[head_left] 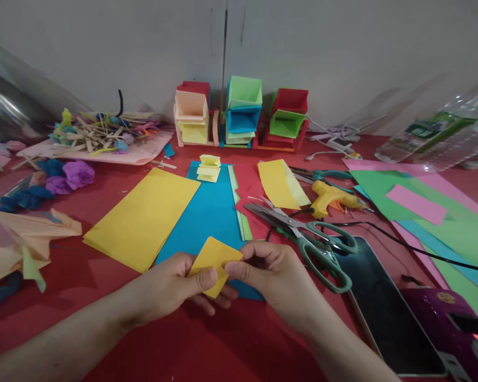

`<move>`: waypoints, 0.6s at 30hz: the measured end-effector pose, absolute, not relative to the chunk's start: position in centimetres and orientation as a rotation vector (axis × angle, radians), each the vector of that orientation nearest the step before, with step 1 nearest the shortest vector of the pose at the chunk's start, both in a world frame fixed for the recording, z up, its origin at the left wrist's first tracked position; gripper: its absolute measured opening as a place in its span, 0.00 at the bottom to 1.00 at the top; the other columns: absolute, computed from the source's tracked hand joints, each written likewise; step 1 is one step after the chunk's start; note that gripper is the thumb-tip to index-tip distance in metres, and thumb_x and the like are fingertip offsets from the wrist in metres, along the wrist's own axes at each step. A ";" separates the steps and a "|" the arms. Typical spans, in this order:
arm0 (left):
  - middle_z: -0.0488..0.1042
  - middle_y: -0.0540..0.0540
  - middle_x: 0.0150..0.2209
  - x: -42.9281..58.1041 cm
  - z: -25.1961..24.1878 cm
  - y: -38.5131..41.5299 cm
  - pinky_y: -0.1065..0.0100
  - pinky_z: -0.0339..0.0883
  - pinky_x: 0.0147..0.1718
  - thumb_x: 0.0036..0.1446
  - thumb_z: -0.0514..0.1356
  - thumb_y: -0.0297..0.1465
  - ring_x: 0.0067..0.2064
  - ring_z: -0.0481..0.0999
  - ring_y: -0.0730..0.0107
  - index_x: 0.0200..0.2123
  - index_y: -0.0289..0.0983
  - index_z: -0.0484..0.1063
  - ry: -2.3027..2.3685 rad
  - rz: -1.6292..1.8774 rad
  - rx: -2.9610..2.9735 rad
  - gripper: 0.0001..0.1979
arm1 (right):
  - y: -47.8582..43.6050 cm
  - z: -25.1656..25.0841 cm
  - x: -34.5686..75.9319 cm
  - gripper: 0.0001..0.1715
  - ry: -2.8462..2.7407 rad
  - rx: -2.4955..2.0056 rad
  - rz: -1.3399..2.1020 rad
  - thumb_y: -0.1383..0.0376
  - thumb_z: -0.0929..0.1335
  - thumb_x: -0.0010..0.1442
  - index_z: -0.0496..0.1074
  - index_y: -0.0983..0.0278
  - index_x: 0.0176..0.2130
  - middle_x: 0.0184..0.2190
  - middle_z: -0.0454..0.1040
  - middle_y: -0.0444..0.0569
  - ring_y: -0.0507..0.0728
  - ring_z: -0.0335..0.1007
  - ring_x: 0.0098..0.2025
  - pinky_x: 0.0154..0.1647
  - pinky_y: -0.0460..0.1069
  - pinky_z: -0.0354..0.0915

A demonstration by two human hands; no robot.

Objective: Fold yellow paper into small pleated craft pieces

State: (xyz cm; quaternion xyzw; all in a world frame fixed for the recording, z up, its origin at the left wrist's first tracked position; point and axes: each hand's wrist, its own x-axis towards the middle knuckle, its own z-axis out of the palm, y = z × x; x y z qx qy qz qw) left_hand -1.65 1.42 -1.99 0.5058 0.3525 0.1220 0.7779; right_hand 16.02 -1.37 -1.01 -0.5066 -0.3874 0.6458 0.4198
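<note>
Both hands near centre, low over the red worktop [231, 345]. Left hand [171, 289] and right hand [271, 276] both pinch one small folded yellow paper [215, 260], thumbs on top, fingers under; each grip is clenched on it from its own side. Paper is held just above the near end of a blue sheet [207, 212]. Large yellow sheet [143, 217] lies left of the blue. Green-handled scissors [310, 239] just right of the right hand, partly over a dark phone [382, 302]. Yellow glue gun [334, 197] farther right. Stacked paper boxes [242, 114] far centre by the wall.
</note>
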 end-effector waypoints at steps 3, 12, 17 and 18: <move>0.78 0.41 0.35 -1.7 -2.0 1.5 0.67 0.71 0.34 0.58 0.53 0.40 0.36 0.77 0.66 0.38 0.34 0.72 0.750 0.236 1.107 0.16 | -1.4 -0.7 16.1 0.16 -0.984 -1.250 1.636 0.60 0.74 0.43 0.65 0.66 0.20 0.19 0.67 0.40 0.49 0.63 0.23 0.26 0.46 0.60; 0.77 0.43 0.29 -1.5 -2.2 1.1 0.72 0.67 0.25 0.57 0.49 0.45 0.27 0.75 0.70 0.31 0.32 0.71 0.921 0.219 1.304 0.22 | -1.2 -0.9 16.4 0.11 -1.266 -1.293 1.529 0.59 0.69 0.51 0.70 0.65 0.27 0.25 0.72 0.45 0.53 0.67 0.30 0.34 0.48 0.63; 0.77 0.41 0.33 -1.2 -2.1 0.8 0.71 0.69 0.25 0.58 0.49 0.43 0.28 0.77 0.68 0.39 0.33 0.68 0.898 0.314 1.203 0.19 | -1.3 -1.2 15.9 0.14 -1.153 -1.305 1.562 0.58 0.72 0.47 0.67 0.65 0.27 0.23 0.68 0.41 0.49 0.64 0.25 0.27 0.45 0.61; 0.77 0.41 0.33 -1.1 -2.1 0.8 0.70 0.69 0.24 0.58 0.49 0.43 0.28 0.77 0.68 0.41 0.33 0.67 0.901 0.329 1.190 0.19 | -1.4 -1.3 15.8 0.15 -1.143 -1.299 1.575 0.58 0.72 0.46 0.67 0.65 0.27 0.23 0.68 0.41 0.49 0.63 0.25 0.26 0.45 0.61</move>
